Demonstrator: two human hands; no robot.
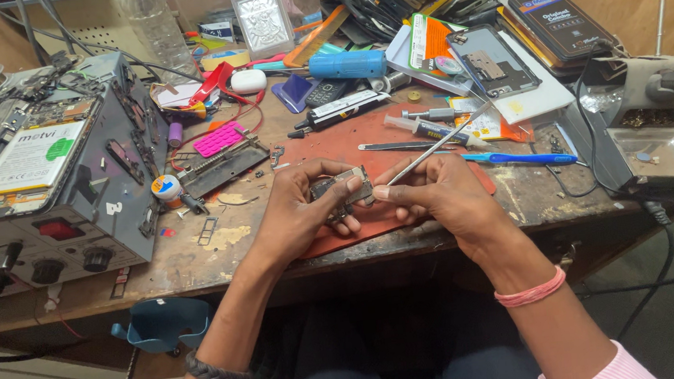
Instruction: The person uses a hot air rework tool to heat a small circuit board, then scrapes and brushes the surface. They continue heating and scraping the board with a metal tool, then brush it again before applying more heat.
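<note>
**Bench inspection: small circuit part held over red mat**

Nearest the camera, a blue bin hangs below the desk edge at the left. Above the edge, the left hand has its grip closed around a small dark circuit part, fingers curled beneath it and thumb on top. The right hand has its grip closed on a thin metal tool, pinched between thumb and forefinger; the tool's near tip sits at the part's right edge and its shaft slants up and to the right. Both hands hover just above a red mat lying on the worn desk. On the mat beyond the hands lie a syringe and a blue-handled tool. To the left stands a grey power unit with a phone battery on top. To the right sits a metal tray. Farthest back, a blue-handled screwdriver lies among phone parts and clutter.
</note>
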